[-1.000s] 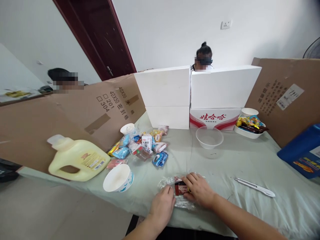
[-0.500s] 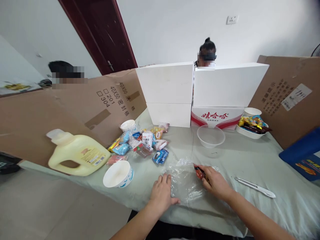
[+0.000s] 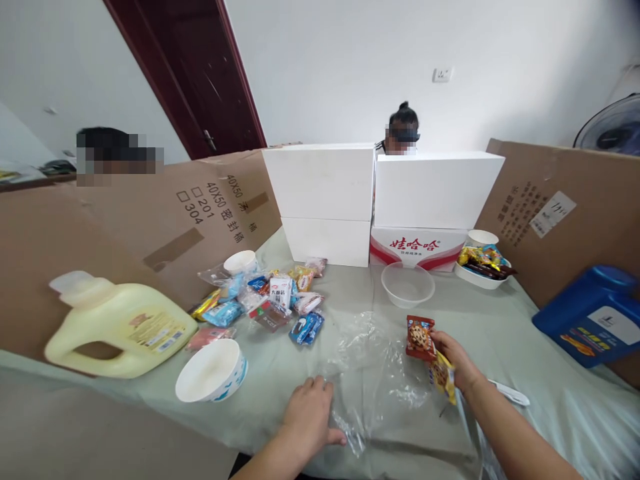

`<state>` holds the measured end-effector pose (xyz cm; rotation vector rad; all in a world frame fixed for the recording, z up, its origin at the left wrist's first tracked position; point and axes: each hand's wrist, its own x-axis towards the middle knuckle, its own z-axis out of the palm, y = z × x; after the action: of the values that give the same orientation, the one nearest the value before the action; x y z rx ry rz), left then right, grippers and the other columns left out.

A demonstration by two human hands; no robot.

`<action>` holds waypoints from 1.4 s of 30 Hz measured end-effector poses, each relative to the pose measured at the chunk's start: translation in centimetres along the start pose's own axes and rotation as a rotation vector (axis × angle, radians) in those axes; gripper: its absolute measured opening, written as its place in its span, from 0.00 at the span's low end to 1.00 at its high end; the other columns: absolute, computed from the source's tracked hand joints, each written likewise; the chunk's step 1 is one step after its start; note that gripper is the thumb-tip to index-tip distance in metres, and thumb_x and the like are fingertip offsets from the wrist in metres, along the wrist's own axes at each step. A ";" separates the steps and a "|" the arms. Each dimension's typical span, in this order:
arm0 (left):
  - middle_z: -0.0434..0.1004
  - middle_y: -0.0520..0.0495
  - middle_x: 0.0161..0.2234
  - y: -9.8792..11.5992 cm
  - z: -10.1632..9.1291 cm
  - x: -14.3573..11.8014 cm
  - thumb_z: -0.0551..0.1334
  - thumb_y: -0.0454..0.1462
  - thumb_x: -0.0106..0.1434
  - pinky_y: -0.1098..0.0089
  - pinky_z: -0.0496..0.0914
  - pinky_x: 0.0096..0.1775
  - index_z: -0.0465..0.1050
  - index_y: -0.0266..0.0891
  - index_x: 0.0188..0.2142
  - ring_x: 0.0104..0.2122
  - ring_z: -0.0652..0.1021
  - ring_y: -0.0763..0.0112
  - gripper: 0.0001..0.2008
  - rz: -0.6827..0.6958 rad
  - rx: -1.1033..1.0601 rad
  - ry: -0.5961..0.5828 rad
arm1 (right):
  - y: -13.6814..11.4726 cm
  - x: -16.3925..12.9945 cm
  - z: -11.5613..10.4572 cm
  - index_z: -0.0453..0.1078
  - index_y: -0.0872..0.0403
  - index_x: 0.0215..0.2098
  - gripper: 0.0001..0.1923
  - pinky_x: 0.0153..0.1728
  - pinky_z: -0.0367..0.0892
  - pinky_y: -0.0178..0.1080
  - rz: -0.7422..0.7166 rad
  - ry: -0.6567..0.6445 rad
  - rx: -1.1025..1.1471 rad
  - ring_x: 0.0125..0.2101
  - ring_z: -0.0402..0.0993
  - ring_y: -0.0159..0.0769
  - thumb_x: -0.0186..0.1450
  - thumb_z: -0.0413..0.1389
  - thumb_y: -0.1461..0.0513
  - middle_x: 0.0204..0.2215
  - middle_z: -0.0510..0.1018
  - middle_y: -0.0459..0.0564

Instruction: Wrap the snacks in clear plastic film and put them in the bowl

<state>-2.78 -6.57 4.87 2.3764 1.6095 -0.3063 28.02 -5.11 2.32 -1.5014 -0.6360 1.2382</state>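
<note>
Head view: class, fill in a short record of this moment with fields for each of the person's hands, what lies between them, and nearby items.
left hand: flat on the clear plastic bag
right hand: holds red cookie packet and yellow packet
surface: table with pale green cloth
nearby: paper bowl, clear bowl, snack pile, yellow jug

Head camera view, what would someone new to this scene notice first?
Probably the right hand lifted above the table, gripping a red cookie packet and a yellow packet. Beside it, the left hand rests flat on the edge of a crumpled clear plastic bag on the pale green tablecloth. At far left lies a big yellow jug, with a pile of small snacks behind.
</note>
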 end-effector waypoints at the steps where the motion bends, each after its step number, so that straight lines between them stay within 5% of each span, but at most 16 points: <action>1: 0.74 0.36 0.47 0.1 0.0 0.0 0.75 0.48 0.41 0.54 0.68 0.50 0.75 0.37 0.44 0.48 0.74 0.47 0.32 0.019 -0.022 0.013 | -0.8 0.4 -0.2 0.71 0.56 0.34 0.17 0.19 0.68 0.40 -0.039 0.005 0.008 0.21 0.73 0.42 0.51 0.51 0.54 0.25 0.78 0.55; 6: 0.73 0.40 0.48 1.5 1.3 0.8 0.74 0.49 0.44 0.57 0.68 0.50 0.74 0.39 0.45 0.48 0.73 0.51 0.30 0.170 -0.169 0.105 | -8.0 4.9 0.3 0.66 0.54 0.42 0.23 0.16 0.61 0.34 -0.347 0.032 0.040 0.24 0.72 0.38 0.56 0.45 0.50 0.32 0.77 0.52; 9: 0.72 0.41 0.47 1.8 3.5 2.0 0.73 0.50 0.45 0.58 0.67 0.50 0.74 0.41 0.45 0.48 0.72 0.52 0.29 0.252 -0.214 0.149 | -12.6 7.6 1.4 0.62 0.52 0.51 0.26 0.24 0.67 0.36 -0.527 0.054 -0.056 0.31 0.73 0.38 0.58 0.44 0.50 0.39 0.76 0.49; 12: 0.71 0.41 0.48 1.1 5.9 2.9 0.72 0.53 0.47 0.56 0.66 0.50 0.73 0.41 0.46 0.49 0.70 0.50 0.30 0.328 -0.200 0.193 | -14.5 8.6 2.4 0.65 0.50 0.52 0.26 0.37 0.69 0.39 -0.635 0.045 -0.309 0.38 0.73 0.39 0.57 0.50 0.53 0.41 0.76 0.48; 16: 0.72 0.43 0.47 -0.2 7.4 2.7 0.69 0.49 0.54 0.59 0.67 0.49 0.73 0.42 0.44 0.48 0.71 0.54 0.21 0.405 -0.212 0.267 | -12.1 7.1 2.9 0.73 0.52 0.41 0.16 0.49 0.63 0.41 -0.667 0.012 -0.723 0.46 0.69 0.42 0.54 0.58 0.59 0.45 0.76 0.51; 20: 0.75 0.46 0.38 0.0 6.4 1.9 0.61 0.38 0.64 0.63 0.70 0.42 0.73 0.40 0.36 0.39 0.74 0.61 0.05 0.390 -0.220 0.315 | -6.4 3.6 2.8 0.75 0.51 0.38 0.11 0.45 0.64 0.43 -0.598 -0.029 -1.070 0.40 0.73 0.43 0.60 0.55 0.58 0.37 0.78 0.52; 22: 0.75 0.46 0.35 0.7 5.3 2.0 0.57 0.34 0.66 0.62 0.70 0.41 0.73 0.39 0.35 0.37 0.75 0.62 0.06 0.372 -0.231 0.339 | -3.4 2.2 2.4 0.75 0.54 0.40 0.13 0.44 0.64 0.47 -0.544 -0.001 -1.215 0.42 0.72 0.49 0.57 0.59 0.58 0.38 0.78 0.57; 26: 0.70 0.44 0.54 1.9 4.0 3.6 0.61 0.35 0.62 0.51 0.65 0.54 0.71 0.44 0.51 0.55 0.68 0.53 0.16 0.475 -0.198 0.376 | 0.1 0.6 0.9 0.70 0.54 0.51 0.23 0.49 0.63 0.49 -0.512 0.060 -1.395 0.50 0.68 0.52 0.56 0.58 0.65 0.54 0.70 0.62; 30: 0.46 0.48 0.68 2.6 5.0 4.8 0.66 0.49 0.57 0.35 0.46 0.60 0.53 0.55 0.64 0.66 0.45 0.41 0.38 0.555 -0.154 0.185 | -1.6 -0.5 0.2 0.66 0.52 0.56 0.25 0.54 0.60 0.43 -0.692 0.010 -1.411 0.53 0.66 0.43 0.59 0.51 0.67 0.56 0.67 0.56; 35: 0.37 0.49 0.69 3.4 6.8 4.4 0.61 0.51 0.61 0.34 0.36 0.60 0.49 0.54 0.66 0.66 0.37 0.40 0.37 0.421 -0.183 0.125 | -7.9 1.4 1.1 0.62 0.53 0.58 0.24 0.55 0.60 0.48 -1.248 0.238 -1.184 0.56 0.62 0.46 0.64 0.50 0.62 0.60 0.62 0.57; 39: 0.38 0.48 0.69 3.8 7.0 3.8 0.61 0.53 0.59 0.35 0.35 0.60 0.51 0.53 0.66 0.66 0.36 0.40 0.38 0.366 -0.206 0.120 | -10.1 4.2 2.8 0.69 0.56 0.51 0.18 0.52 0.62 0.55 -1.245 0.299 -1.199 0.55 0.64 0.53 0.64 0.51 0.62 0.56 0.67 0.63; 42: 0.40 0.48 0.69 3.8 6.7 3.1 0.62 0.54 0.58 0.35 0.40 0.60 0.52 0.53 0.65 0.66 0.39 0.39 0.39 0.327 -0.254 0.102 | -8.6 2.0 5.8 0.72 0.55 0.45 0.13 0.51 0.63 0.52 -1.302 0.171 -1.168 0.51 0.67 0.48 0.66 0.49 0.62 0.48 0.75 0.59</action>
<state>1.69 -7.39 -2.13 2.4307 1.1857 0.0790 25.09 1.56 9.93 -1.4504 -1.9702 -0.3929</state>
